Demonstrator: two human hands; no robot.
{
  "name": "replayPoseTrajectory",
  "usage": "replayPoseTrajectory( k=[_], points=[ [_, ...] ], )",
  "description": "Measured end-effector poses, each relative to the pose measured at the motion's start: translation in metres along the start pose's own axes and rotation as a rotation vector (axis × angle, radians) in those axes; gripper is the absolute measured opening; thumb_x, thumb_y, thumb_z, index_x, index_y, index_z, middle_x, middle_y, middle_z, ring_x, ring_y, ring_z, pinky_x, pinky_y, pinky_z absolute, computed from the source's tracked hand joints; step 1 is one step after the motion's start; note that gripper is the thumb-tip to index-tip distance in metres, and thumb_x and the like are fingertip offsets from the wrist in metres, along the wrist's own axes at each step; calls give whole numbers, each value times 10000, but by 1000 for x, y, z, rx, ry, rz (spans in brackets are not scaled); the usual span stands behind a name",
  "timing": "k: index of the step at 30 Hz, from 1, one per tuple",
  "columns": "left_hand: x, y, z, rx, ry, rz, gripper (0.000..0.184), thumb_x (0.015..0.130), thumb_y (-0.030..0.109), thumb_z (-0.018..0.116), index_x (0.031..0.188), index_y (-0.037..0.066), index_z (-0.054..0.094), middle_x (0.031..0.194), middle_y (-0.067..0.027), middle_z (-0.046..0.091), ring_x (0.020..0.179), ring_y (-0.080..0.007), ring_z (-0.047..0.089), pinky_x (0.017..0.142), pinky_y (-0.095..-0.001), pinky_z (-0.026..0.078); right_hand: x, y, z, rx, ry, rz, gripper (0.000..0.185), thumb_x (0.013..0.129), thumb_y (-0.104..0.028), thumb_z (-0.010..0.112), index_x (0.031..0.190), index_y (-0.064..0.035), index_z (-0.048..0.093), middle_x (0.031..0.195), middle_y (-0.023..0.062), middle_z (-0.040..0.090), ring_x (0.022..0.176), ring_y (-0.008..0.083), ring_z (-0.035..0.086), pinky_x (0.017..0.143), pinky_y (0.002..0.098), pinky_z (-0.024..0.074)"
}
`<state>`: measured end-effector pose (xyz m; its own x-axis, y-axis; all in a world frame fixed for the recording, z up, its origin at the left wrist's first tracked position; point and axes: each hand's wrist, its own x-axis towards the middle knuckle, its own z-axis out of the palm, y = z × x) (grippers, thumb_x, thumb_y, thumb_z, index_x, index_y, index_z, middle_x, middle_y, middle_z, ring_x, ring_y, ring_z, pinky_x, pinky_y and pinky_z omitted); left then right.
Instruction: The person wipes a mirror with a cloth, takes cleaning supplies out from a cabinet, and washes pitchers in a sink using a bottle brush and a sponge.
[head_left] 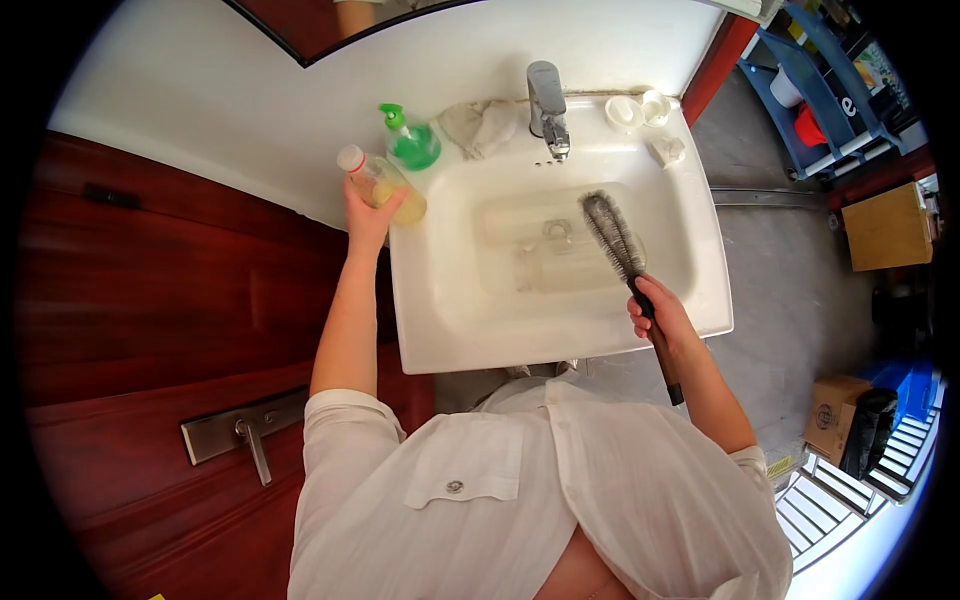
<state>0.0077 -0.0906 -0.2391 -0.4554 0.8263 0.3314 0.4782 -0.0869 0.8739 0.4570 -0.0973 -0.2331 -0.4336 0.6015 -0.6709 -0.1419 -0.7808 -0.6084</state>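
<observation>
My left hand [368,212] is wrapped round a clear bottle [405,203] with a white cap and yellowish liquid, tilted at the left rim of the white sink [420,330]. My right hand [662,310] grips the dark handle of a bristle brush [612,238], its head over the basin and pointing up and left. Beneath the brush, cloudy water lies in the basin with a clear container [540,268] in it, its outline faint. Just behind the bottle is a green pump bottle [413,148].
A chrome faucet [547,105] rises at the sink's back, between a crumpled cloth [478,127] and small white containers [625,113]. A red-brown door [190,300] stands at the left. Blue shelves [800,105] and cardboard boxes [835,415] are on the right.
</observation>
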Motion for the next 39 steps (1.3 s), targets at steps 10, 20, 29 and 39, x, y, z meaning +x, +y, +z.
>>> replayPoseTrajectory(
  k=[10,20,29,39],
  points=[
    [-12,-12,-11,219,127,31,712,685,154,775,1236,1,351,1118,-109,502,940,-191,530,780,-304,455,-2,-29,-32,-512,301,-237,401,900,-221,498,1250,-47,409,602,26,497,412,90,439,384,249,418],
    [-93,-11,128,-131,-119,-1009,901,682,525,700,1317,38,284,1165,-153,446,891,-259,527,712,-376,466,43,-59,-54,-523,230,48,285,922,-256,459,1123,-55,466,623,17,500,449,78,433,397,244,412],
    [-59,-36,175,-347,101,-1278,924,610,553,739,1285,98,302,1134,-149,386,860,-313,513,647,-449,459,101,-106,-84,-523,-203,514,168,925,-277,457,952,-111,464,612,17,480,420,71,344,350,220,286],
    [-74,-42,185,-1179,255,-1113,703,703,448,724,1218,87,408,1125,-126,454,921,-278,511,747,-392,473,82,-108,-15,-1146,-446,137,370,908,-273,472,1231,-95,446,604,25,482,456,104,452,406,259,382]
  ],
)
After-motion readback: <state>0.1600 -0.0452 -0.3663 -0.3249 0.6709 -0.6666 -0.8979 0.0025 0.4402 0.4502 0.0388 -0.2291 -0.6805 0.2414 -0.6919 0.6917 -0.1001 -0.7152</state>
